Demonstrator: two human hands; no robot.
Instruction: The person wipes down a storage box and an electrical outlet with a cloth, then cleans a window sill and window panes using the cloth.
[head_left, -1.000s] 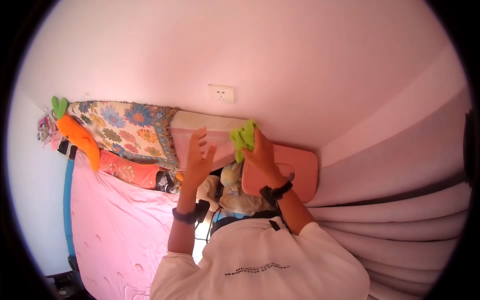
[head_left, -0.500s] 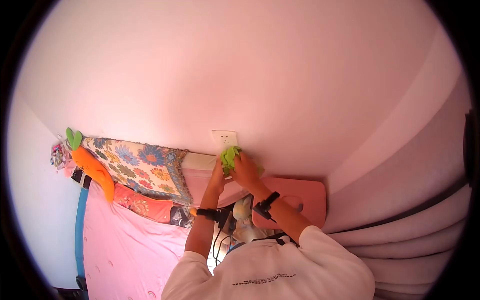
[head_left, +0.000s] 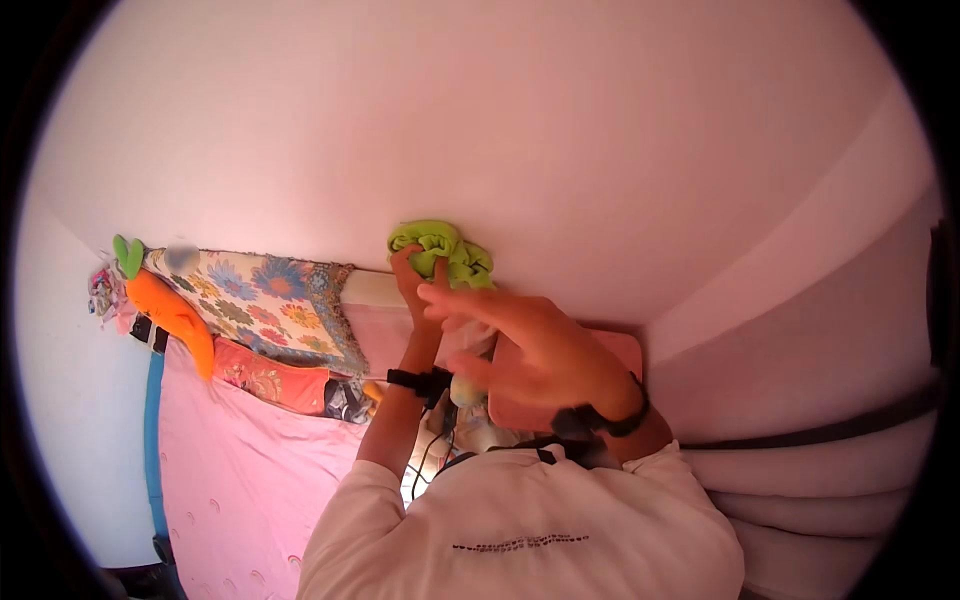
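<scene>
A crumpled lime-green cloth [head_left: 437,240] lies against the pink wall, where it hides the wall socket. My left hand [head_left: 418,292] has its fingers closed on the cloth's lower left part. Nearer to the camera is my right hand [head_left: 530,345], off the cloth and blurred at the fingertips. Its fingers are stretched out and spread, with nothing in them. Both wrists wear black straps.
Below the cloth stands a pink box or cabinet [head_left: 385,330] with a floral cover [head_left: 290,310]. A carrot plush [head_left: 172,310] leans at its left. The pink bed [head_left: 240,470] is lower left; a pink lid [head_left: 622,352] sits at right.
The green cloth has opened out and moved up and left over the wall socket, with my left hand on it. My right hand has come off the cloth, back toward the camera.
</scene>
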